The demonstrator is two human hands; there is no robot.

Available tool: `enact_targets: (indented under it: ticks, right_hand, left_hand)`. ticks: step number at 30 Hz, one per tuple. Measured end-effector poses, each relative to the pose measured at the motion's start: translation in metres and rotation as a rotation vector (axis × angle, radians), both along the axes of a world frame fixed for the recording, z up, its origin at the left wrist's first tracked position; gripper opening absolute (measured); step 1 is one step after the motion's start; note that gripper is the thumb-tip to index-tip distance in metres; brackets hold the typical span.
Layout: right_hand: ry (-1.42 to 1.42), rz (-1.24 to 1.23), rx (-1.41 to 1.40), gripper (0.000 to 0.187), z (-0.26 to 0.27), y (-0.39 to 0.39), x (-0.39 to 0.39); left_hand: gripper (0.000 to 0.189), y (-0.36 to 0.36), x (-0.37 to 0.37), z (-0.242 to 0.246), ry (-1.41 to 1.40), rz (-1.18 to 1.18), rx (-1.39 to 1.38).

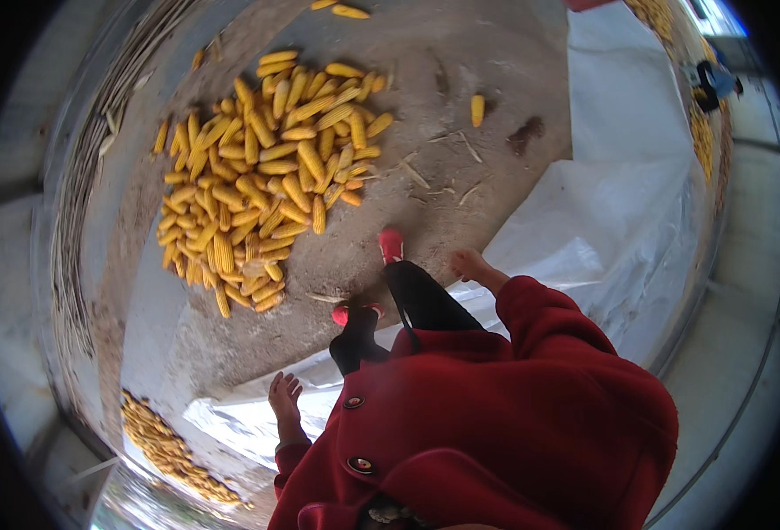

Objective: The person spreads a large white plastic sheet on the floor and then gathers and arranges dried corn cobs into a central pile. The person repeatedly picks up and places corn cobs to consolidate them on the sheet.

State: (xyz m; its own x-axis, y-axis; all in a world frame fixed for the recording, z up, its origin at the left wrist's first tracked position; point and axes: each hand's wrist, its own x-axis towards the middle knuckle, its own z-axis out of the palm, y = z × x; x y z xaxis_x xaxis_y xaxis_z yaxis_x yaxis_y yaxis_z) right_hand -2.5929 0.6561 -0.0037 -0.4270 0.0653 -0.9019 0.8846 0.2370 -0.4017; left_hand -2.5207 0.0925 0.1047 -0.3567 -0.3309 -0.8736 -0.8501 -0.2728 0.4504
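Note:
My left hand (285, 391) hangs at my side with its fingers partly spread and nothing in it. Below it, a sheet of clear plastic film (231, 424) lies on the floor. On the other side, my right hand (472, 265) has its fingers curled in, and no object shows in it. It is over the floor near the edge of another stretch of plastic sheet (582, 225). Ahead and to the left of my feet lies a broad heap of husked yellow corn cobs (257, 179), apart from both hands.
A single corn cob (477, 110) lies on the dusty floor (430, 185) among husk scraps (416, 175). Long dry stalks (75, 218) line the far wall. More corn (171, 450) is piled at lower left. A person (714, 83) is at the far right.

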Motion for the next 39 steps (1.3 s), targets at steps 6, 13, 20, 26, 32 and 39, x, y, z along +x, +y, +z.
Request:
enact_targets:
  ticks: [6,13,20,26,32,39]
  right_hand:
    - [0.059,-0.287,0.074,0.032,0.048,0.036,-0.006]
    - [0.024,-0.462,0.032,0.040,0.099,0.026,0.008]
    - [0.096,-0.668,0.090,0.040,0.121,0.031,0.031]
    - [0.058,-0.839,0.117,0.038,0.114,0.060,0.065]
    - [-0.017,-0.915,0.137,0.040,0.117,0.136,0.107]
    - [0.037,-1.145,0.161,0.032,0.123,0.262,0.127]
  left_hand:
    - [0.039,0.039,-0.102,0.009,0.068,-0.218,0.095]
    - [0.037,0.027,-0.204,-0.009,-0.019,-0.354,0.025]
    - [0.043,0.052,-0.313,0.005,0.082,-0.474,0.023]
    - [0.042,0.133,-0.392,0.011,0.161,-0.608,0.061]
    - [0.041,0.273,-0.423,0.021,0.168,-0.680,0.102]
    - [0.047,0.426,-0.430,0.053,0.121,-1.049,0.095]
